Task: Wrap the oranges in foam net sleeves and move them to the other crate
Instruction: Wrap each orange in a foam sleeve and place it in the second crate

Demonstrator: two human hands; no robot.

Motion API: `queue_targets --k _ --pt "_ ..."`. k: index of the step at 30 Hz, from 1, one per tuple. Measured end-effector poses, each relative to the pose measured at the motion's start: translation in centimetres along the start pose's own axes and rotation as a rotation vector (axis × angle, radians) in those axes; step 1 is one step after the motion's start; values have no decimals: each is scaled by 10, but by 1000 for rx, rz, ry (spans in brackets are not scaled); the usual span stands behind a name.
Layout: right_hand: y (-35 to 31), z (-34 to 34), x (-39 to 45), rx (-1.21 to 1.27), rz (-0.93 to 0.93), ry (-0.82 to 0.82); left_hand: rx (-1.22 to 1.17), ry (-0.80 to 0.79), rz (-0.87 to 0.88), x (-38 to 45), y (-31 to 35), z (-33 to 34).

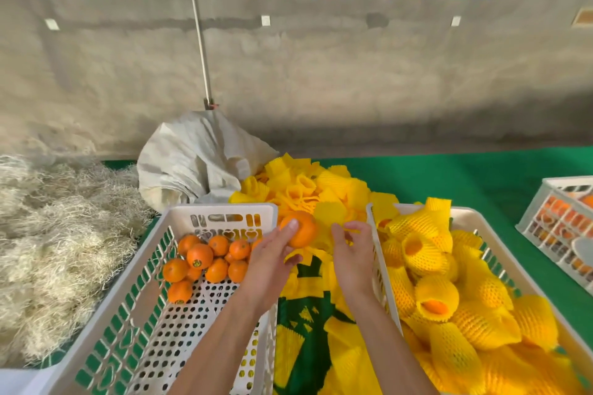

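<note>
My left hand (272,261) grips a bare orange (303,229) above the gap between the two crates. Just to its right, my right hand (351,252) pinches a yellow foam net sleeve (354,229) by its edge. The left white crate (221,210) holds several bare oranges (199,261) at its far end. Many oranges wrapped in yellow sleeves (449,292) fill the right white crate (373,253). A heap of loose yellow sleeves (308,189) lies behind and between the crates.
A grey-white sack (192,157) slumps behind the left crate against the concrete wall. Pale straw-like fibre (57,234) piles up at the left. A third crate with oranges (558,228) stands at the right edge on the green table cover (465,176).
</note>
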State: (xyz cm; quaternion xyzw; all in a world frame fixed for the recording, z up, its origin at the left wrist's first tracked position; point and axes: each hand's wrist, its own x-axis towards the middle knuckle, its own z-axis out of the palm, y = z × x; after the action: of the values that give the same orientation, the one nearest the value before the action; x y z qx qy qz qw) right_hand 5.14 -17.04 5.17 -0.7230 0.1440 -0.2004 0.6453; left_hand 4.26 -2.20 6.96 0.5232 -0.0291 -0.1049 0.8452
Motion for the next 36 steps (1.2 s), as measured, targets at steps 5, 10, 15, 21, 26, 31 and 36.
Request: queue_targets --k 5,10,15,21,26,31,36 --pt "1 4 -5 340 179 -395 -116 104 -19 4 11 3" --pt "4 4 -9 203 100 -438 -167 86 -135 6 12 -7" --pt "3 5 -6 60 88 -149 -309 51 -267 2 12 -8" --pt "-9 10 -7 -519 -211 -153 -325 -9 -349 2 14 8" --pt "-13 13 -6 -434 -258 -265 -238 85 -355 5 7 13" --pt "-3 2 0 -485 -167 -398 -211 207 -360 8 -4 3" --pt "0 -10 8 -358 -56 -416 -97 224 -336 4 -19 -15"
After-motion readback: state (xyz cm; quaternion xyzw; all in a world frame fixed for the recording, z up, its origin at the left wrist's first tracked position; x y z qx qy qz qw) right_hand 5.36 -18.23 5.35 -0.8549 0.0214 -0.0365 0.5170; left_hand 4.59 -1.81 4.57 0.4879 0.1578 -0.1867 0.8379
